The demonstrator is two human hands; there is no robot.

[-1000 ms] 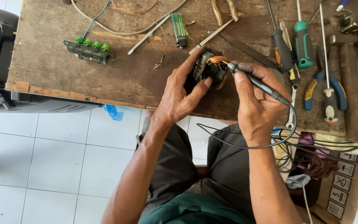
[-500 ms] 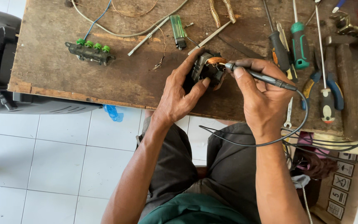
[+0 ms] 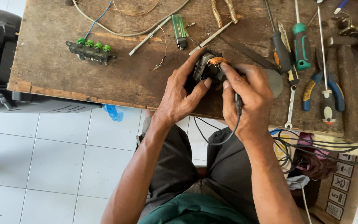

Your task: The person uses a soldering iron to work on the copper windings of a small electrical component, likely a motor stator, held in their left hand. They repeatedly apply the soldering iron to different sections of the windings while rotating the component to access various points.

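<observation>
My left hand (image 3: 182, 96) grips a small black part with a copper wire coil (image 3: 210, 67) on the wooden workbench (image 3: 104, 79). My right hand (image 3: 248, 99) is closed around a slim black tool (image 3: 238, 102) whose cord drops off the bench edge toward my lap. Its fingertips rest against the coil part, and the tool's tip is hidden under the hand.
A black strip with green terminals (image 3: 90, 50) lies at the left, a green lighter (image 3: 180, 30) behind the coil. Screwdrivers (image 3: 300, 45), blue-handled pliers (image 3: 319, 89) and a spanner (image 3: 290, 108) lie on the right. A black case (image 3: 5, 70) stands left of the bench.
My right hand has turned the tool from pointing sideways at the coil to upright in the fist, and moved left onto the coil part. The left hand kept its hold.
</observation>
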